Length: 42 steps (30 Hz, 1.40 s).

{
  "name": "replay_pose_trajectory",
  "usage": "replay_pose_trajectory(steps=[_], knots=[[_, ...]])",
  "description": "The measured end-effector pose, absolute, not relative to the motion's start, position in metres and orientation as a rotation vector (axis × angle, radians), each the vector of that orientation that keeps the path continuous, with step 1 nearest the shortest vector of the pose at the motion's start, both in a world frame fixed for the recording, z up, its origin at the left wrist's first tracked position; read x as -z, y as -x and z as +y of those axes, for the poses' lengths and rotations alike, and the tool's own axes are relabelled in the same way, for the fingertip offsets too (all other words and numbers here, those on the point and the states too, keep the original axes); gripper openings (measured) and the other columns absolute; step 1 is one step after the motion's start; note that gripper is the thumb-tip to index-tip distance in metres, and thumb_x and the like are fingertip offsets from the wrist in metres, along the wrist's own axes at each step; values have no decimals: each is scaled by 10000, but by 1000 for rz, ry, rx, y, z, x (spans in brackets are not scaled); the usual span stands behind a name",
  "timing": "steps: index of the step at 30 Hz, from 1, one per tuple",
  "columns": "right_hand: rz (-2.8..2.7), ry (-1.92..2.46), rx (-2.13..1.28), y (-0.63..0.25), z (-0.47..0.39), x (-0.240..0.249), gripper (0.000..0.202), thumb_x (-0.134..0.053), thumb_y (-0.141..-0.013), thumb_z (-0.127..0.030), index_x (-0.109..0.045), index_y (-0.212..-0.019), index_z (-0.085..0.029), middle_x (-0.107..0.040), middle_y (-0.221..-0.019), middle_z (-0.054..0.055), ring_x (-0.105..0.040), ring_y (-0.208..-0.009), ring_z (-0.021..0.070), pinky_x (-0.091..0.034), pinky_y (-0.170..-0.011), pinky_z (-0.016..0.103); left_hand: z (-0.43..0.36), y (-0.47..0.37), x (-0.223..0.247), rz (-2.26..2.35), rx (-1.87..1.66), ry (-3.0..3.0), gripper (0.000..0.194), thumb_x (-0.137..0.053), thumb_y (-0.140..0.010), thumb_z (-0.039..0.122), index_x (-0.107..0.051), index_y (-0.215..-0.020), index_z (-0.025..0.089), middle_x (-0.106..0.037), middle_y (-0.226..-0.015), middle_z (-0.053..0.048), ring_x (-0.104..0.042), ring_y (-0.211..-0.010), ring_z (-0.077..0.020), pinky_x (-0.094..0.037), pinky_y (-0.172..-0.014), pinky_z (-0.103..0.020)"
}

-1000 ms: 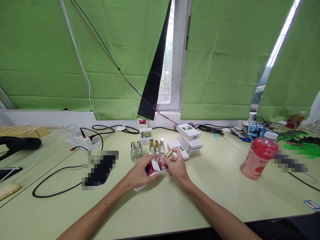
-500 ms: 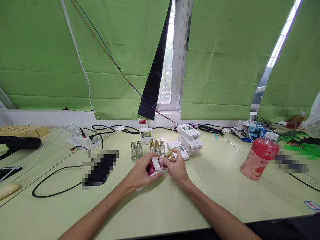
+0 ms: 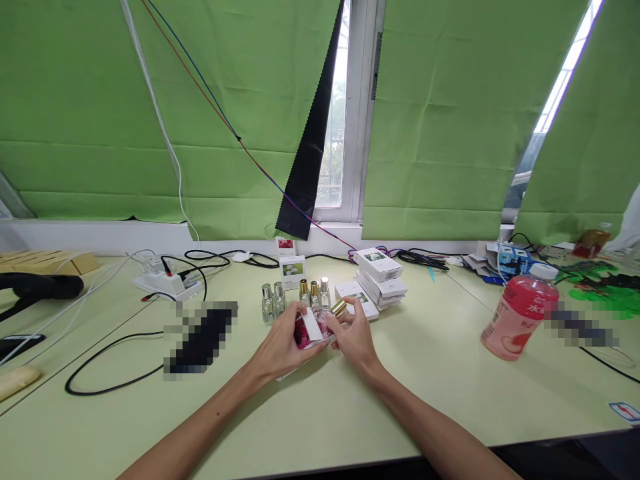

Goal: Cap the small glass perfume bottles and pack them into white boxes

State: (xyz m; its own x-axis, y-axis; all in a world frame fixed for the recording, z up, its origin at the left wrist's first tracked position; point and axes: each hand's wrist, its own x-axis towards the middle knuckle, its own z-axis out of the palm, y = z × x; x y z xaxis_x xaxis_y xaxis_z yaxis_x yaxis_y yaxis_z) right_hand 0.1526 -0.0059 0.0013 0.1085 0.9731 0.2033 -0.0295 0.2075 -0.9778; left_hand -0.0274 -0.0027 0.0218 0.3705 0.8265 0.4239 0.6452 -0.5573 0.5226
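Observation:
My left hand (image 3: 280,343) is wrapped round a small white box (image 3: 302,335) with a red and pink flower print. A white flap stands up across the box's middle. In my right hand (image 3: 359,339) is a small glass perfume bottle with a gold cap (image 3: 339,307). It lies tilted at the box's right end, and my fingers hide part of the glass, so how far it sits inside I cannot tell. Just behind the hands stand two silver-capped perfume bottles (image 3: 273,303) and three more bottles (image 3: 314,292), at least two gold-capped.
White flower-print boxes (image 3: 380,283) are stacked right of the hands. Two small boxes (image 3: 293,270) stand upright behind the bottles. A pink drink bottle (image 3: 520,313) is farther right. A power strip (image 3: 167,283) with cables and a pixelated dark object (image 3: 203,340) lie left.
The white flap and the box have shifted slightly in my left hand. My right hand stays on the gold-capped bottle, almost unmoved.

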Motion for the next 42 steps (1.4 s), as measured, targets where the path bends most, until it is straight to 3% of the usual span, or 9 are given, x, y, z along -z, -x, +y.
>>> replay_pose_trajectory(steps=[4,14,24,36,42], knots=[[-1238,1069,-906,-151,-7,-1,506,-694,-820,-441,-446,-1201,-218,-642,-612,-53,-632,-570,180,-494,-530,259,-3,25,-22,1281,-1009,-2321,506,-716,-785,500,-346,-1026,251,-607,-905,7,-592,-714,-170,-472,-625,-293],[-1246,1048,-855,-149,-7,-1,490,-674,-846,-408,-454,-1237,-212,-672,-676,-31,-696,-698,212,-530,-692,318,-2,28,-17,1292,-1046,-2324,530,-726,-776,489,-349,-1063,252,-625,-1024,-34,-618,-787,-188,-490,-673,-318],[-1173,959,-1004,-146,-4,4,552,-681,-841,-437,-392,-1260,-223,-700,-820,2,-691,-721,195,-529,-633,291,-2,27,-19,1280,-1066,-2340,524,-723,-773,484,-353,-1061,249,-624,-1041,-36,-623,-788,-180,-499,-677,-315],[-1142,980,-1048,-148,-1,7,597,-680,-830,-501,-390,-1280,-237,-647,-775,-36,-652,-626,174,-533,-562,284,-2,26,-20,1285,-1099,-2366,533,-731,-769,475,-390,-1107,243,-618,-1045,-42,-639,-827,-193,-513,-716,-329],[-1131,939,-978,-147,3,10,539,-684,-834,-443,-433,-1256,-221,-622,-714,-48,-646,-684,175,-534,-663,297,0,26,-18,1322,-1026,-2336,534,-720,-766,516,-369,-1068,249,-651,-993,-30,-635,-756,-198,-480,-646,-318]])
